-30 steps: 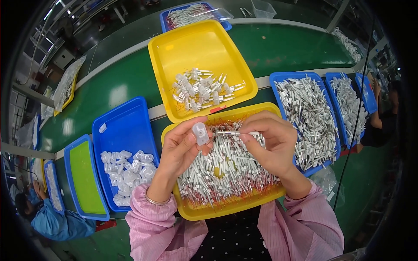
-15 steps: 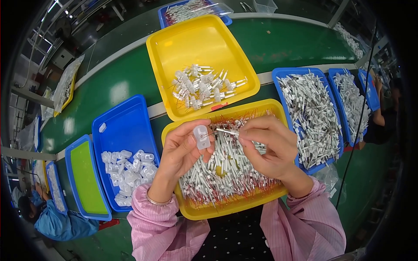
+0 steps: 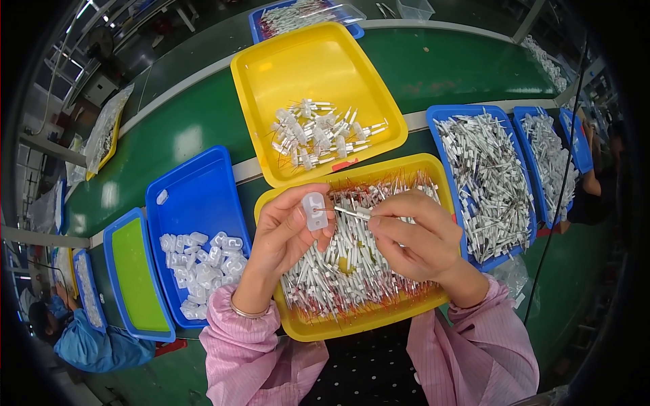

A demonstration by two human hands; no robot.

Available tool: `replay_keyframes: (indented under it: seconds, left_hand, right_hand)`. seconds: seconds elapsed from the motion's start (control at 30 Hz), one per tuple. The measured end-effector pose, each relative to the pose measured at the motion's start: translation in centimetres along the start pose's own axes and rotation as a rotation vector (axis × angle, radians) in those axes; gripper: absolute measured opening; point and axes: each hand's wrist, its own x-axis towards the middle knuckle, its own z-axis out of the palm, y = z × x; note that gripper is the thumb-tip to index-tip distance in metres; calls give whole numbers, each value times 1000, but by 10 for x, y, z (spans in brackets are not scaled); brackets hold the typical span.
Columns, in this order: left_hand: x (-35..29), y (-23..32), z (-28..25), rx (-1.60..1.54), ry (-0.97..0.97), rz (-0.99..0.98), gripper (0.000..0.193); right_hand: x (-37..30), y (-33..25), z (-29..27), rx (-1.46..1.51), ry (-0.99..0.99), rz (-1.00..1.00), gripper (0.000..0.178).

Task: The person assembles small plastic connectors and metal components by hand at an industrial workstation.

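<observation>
The left hand [image 3: 284, 227] has its grip closed on a small, clear-white plastic cap [image 3: 316, 211], pinched between thumb and fingers and held up with a flat face showing. The right hand [image 3: 420, 233] has a narrow grip on the end of a white stick [image 3: 352, 212], which points left at the cap; a thin wire runs from the stick's tip to the cap's face, though whether it passes through a hole I cannot tell. Both things are in the air above the back part of the near yellow tray [image 3: 305, 330], which is full of white sticks with red wires. Behind it stands the far yellow tray [image 3: 291, 61], with a loose heap of joined pieces [image 3: 318, 139] toward its near end. To the left, a blue tray [image 3: 193, 183] holds a pile of loose caps [image 3: 203, 271], and beside it lies a tray with a green bottom [image 3: 139, 271]. To the right, another blue tray [image 3: 482, 262] is heaped with more sticks [image 3: 487, 183].
</observation>
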Motion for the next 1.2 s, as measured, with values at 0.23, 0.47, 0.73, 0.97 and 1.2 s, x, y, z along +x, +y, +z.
replay_keyframes:
  seconds: [0.23, 0.47, 0.73, 0.97, 1.2]
  left_hand:
    - [1, 2, -2, 19, -11, 17, 41]
    - [2, 3, -3, 241, 20, 95, 38]
    - [3, 2, -2, 293, -69, 111, 35]
    - [1, -2, 4, 385, -57, 168, 34]
    - [0, -9, 7, 495, 59, 191, 31]
  right_hand:
    - [2, -1, -4, -22, -63, -53, 23]
    - [4, -1, -5, -61, -130, -113, 23]
    - [3, -4, -1, -66, -163, -27, 22]
    - [5, -6, -1, 16, -119, 399, 15]
    - [-3, 0, 4, 144, -186, 515, 8]
